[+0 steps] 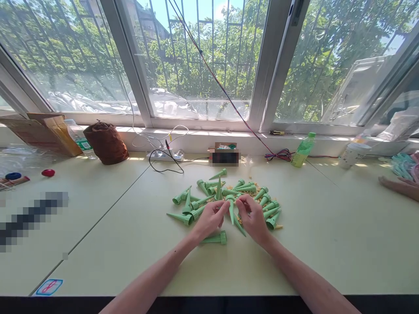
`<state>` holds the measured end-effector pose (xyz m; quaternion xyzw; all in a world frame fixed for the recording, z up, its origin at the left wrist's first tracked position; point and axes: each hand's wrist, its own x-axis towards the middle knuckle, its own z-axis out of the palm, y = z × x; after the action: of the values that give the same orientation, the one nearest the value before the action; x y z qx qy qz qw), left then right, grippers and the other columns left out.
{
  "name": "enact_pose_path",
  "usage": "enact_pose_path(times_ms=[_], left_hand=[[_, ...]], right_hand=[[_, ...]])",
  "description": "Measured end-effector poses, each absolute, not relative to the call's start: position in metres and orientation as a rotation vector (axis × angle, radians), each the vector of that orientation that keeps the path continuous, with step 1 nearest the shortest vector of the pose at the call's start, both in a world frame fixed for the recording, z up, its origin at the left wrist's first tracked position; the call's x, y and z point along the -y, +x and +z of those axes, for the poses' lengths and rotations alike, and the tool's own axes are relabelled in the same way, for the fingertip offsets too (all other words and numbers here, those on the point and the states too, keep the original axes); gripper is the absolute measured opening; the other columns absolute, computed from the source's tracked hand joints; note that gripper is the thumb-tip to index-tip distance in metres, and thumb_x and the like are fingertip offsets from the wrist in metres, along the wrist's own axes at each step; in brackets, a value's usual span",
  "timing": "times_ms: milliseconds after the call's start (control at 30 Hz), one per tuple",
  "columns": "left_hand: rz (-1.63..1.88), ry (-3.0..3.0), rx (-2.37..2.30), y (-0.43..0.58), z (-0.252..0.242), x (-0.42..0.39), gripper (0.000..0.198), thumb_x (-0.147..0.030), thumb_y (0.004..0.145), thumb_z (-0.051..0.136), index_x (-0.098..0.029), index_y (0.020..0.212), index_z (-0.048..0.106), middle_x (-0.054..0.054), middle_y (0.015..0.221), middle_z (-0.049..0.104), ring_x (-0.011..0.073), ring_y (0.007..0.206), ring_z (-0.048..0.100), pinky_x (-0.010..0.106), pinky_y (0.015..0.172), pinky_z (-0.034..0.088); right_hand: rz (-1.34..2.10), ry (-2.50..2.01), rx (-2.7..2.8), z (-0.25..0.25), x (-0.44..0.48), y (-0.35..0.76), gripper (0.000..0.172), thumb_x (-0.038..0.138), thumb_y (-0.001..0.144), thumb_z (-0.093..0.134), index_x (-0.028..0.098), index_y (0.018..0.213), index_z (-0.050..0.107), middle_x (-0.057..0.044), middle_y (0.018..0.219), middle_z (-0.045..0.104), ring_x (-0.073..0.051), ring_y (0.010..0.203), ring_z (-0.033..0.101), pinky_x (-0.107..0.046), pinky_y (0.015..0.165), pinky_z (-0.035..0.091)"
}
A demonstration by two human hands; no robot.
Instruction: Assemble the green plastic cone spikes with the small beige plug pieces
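Green spike (231, 213) sits between hands — left grip (212, 215) pinching it, right grip (253, 219) alongside, hold unclear.

"What couldn't you make out?"

"Whether the right hand (252, 218) pinched anything — its fingertips were too small to tell. The left hand (209, 219) hid parts of the green cones (188, 204) behind it, and the yellowish bits (279, 226) were too tiny to identify."

"And across the table (327, 244)?"

"A dark shape (32, 217) was blurred into blocks, as was the front of a little box (225, 157). Clear plastic (19, 160) ran past the left edge, a teal bundle (402, 165) past the right — and the bottom edge cut both forearms (150, 274)."
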<state>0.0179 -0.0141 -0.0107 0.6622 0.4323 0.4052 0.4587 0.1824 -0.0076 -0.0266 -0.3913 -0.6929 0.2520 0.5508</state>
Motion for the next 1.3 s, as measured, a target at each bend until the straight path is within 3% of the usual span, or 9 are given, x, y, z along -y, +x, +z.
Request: enact_pose_path(times_ms=[167, 400, 533, 700, 867, 1000, 1100, 1200, 1300], left_hand=[[1.050, 1.647, -1.071, 0.019, -0.009, 0.015, 0.043, -0.056, 0.090, 0.054, -0.017, 0.073, 0.047, -0.008, 0.052, 0.037, 0.0066, 0.043, 0.036, 0.020, 0.043, 0.026], [1.206, 1.826, -1.053, 0.018, -0.018, 0.013, 0.029, -0.042, 0.088, 0.062, -0.015, 0.081, 0.052, 0.000, 0.084, 0.049, 0.0041, 0.053, 0.036, 0.018, 0.044, 0.028], [1.204, 1.874, -1.017, 0.017, -0.019, 0.013, 0.021, -0.036, 0.091, 0.060, -0.016, 0.095, 0.061, 0.002, 0.091, 0.051, 0.0048, 0.055, 0.039, 0.017, 0.046, 0.034], [1.303, 2.089, -1.025, 0.015, -0.021, 0.014, 0.025, -0.031, 0.096, 0.055, -0.023, 0.118, 0.064, 0.004, 0.098, 0.057, 0.0073, 0.061, 0.045, 0.019, 0.053, 0.041], [1.313, 2.149, -1.070, 0.017, -0.026, 0.014, 0.030, -0.030, 0.097, 0.053, -0.025, 0.126, 0.059, 0.004, 0.101, 0.057, 0.0065, 0.060, 0.046, 0.019, 0.054, 0.043], [1.367, 2.053, -1.173, 0.020, -0.026, 0.014, 0.029, -0.034, 0.095, 0.056, -0.021, 0.120, 0.055, 0.003, 0.099, 0.058, 0.0060, 0.057, 0.047, 0.018, 0.050, 0.042], [1.377, 1.977, -1.207, 0.020, -0.023, 0.015, 0.022, -0.038, 0.095, 0.054, -0.018, 0.102, 0.058, 0.002, 0.088, 0.060, 0.0070, 0.056, 0.047, 0.018, 0.049, 0.040], [1.324, 1.950, -1.177, 0.019, -0.019, 0.015, 0.039, -0.046, 0.098, 0.046, -0.015, 0.078, 0.061, 0.002, 0.072, 0.058, 0.0099, 0.058, 0.048, 0.020, 0.051, 0.040], [1.278, 1.860, -1.108, 0.019, -0.018, 0.014, 0.060, -0.056, 0.099, 0.035, -0.015, 0.067, 0.064, 0.001, 0.056, 0.054, 0.0101, 0.050, 0.046, 0.023, 0.053, 0.040]], right_hand=[[0.614, -0.951, 1.645, -0.024, 0.008, 0.184, 0.027, 0.039, 0.099, 0.047, 0.020, 0.080, 0.051, 0.005, 0.060, 0.042, -0.010, 0.051, 0.039, -0.023, 0.049, 0.034], [0.622, -0.992, 1.659, -0.022, 0.009, 0.184, 0.035, 0.043, 0.100, 0.043, 0.021, 0.072, 0.045, 0.006, 0.057, 0.038, -0.010, 0.049, 0.036, -0.023, 0.047, 0.030], [0.680, -0.993, 1.630, -0.022, 0.009, 0.184, 0.036, 0.045, 0.099, 0.043, 0.021, 0.071, 0.044, 0.006, 0.055, 0.038, -0.010, 0.047, 0.035, -0.023, 0.046, 0.030], [0.740, -0.982, 1.620, -0.022, 0.009, 0.184, 0.037, 0.046, 0.099, 0.043, 0.021, 0.073, 0.047, 0.006, 0.055, 0.039, -0.010, 0.047, 0.037, -0.023, 0.046, 0.031], [0.785, -0.970, 1.587, -0.023, 0.009, 0.183, 0.037, 0.048, 0.098, 0.045, 0.021, 0.075, 0.050, 0.006, 0.054, 0.039, -0.010, 0.047, 0.036, -0.023, 0.045, 0.031], [0.782, -0.975, 1.533, -0.025, 0.008, 0.182, 0.036, 0.049, 0.098, 0.046, 0.021, 0.076, 0.050, 0.006, 0.055, 0.037, -0.010, 0.047, 0.036, -0.022, 0.044, 0.031], [0.755, -0.970, 1.503, -0.027, 0.008, 0.183, 0.034, 0.049, 0.098, 0.047, 0.021, 0.078, 0.050, 0.006, 0.057, 0.040, -0.010, 0.048, 0.039, -0.022, 0.044, 0.034], [0.739, -0.962, 1.508, -0.028, 0.008, 0.184, 0.033, 0.048, 0.098, 0.046, 0.021, 0.080, 0.050, 0.005, 0.058, 0.042, -0.010, 0.048, 0.040, -0.022, 0.045, 0.035], [0.728, -0.935, 1.560, -0.029, 0.008, 0.184, 0.033, 0.048, 0.098, 0.045, 0.021, 0.081, 0.051, 0.005, 0.060, 0.042, -0.010, 0.049, 0.041, -0.022, 0.046, 0.036]])
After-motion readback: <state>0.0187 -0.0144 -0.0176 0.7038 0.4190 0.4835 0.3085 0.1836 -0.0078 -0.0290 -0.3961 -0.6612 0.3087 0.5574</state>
